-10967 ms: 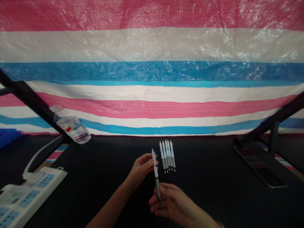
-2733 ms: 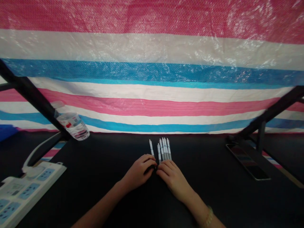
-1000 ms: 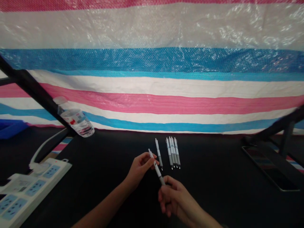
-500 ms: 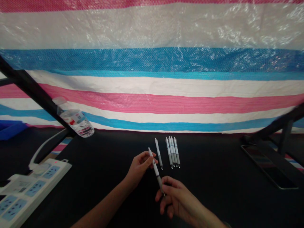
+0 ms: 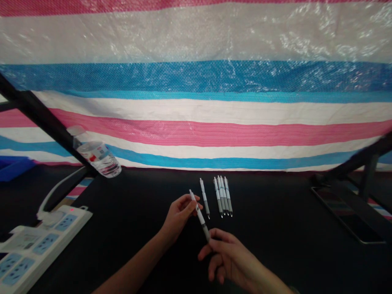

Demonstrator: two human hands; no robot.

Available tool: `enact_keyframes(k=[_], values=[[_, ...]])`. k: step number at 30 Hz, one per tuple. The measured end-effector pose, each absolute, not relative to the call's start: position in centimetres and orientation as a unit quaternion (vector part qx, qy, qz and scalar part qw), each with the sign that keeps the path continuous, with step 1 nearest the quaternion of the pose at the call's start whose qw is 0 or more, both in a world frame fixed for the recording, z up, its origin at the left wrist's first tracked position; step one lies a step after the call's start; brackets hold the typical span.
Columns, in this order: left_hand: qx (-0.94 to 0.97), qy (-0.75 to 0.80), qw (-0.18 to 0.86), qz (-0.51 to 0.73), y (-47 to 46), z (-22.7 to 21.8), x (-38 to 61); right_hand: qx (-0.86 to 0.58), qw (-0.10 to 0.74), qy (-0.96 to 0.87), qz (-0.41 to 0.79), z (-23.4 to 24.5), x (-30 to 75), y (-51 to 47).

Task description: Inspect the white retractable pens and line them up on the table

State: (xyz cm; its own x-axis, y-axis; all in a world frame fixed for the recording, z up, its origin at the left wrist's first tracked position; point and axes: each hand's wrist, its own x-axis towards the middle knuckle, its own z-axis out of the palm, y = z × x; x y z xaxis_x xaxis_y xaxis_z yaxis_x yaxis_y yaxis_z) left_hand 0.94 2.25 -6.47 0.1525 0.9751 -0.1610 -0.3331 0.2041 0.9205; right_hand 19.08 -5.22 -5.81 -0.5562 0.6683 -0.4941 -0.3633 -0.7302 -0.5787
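White-barrelled retractable pen point(image 5: 199, 215): you hold it tilted above the table, pinched between the thumb and fingers of your left hand point(image 5: 180, 216). Your right hand point(image 5: 229, 259) stands with its fingers spread and loosely curled; the pen's grey lower end meets your index finger, with no clear grip. Directly ahead lie a single white pen point(image 5: 204, 198) and, just beside it, a tight row of matching pens point(image 5: 222, 196). The black table point(image 5: 275, 241) also carries a white power strip point(image 5: 39, 245) at its left edge and a dark phone point(image 5: 346, 214) near its right edge. Behind the table hangs a striped pink, white and blue tarpaulin point(image 5: 196, 122). A clear water bottle point(image 5: 98, 159) sits tilted against a black diagonal strut point(image 5: 45, 125).
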Motion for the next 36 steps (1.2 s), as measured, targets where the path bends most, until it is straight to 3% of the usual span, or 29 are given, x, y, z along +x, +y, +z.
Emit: enact_keyframes(k=[15, 26, 36], values=[[0.343, 0.429, 0.657, 0.516, 2.3, -5.4, 1.0, -0.349, 0.273, -0.269, 0.855, -6.6, 19.1, -5.6], [0.274, 0.418, 0.618, 0.607, 4.4, -5.3, -1.4, -0.376, 0.251, -0.31, 0.836, -6.7, 18.8, -5.8], [0.281, 0.415, 0.645, 0.577, 3.8, -5.4, -0.7, -0.378, 0.263, -0.302, 0.835, -6.6, 18.7, -5.6]])
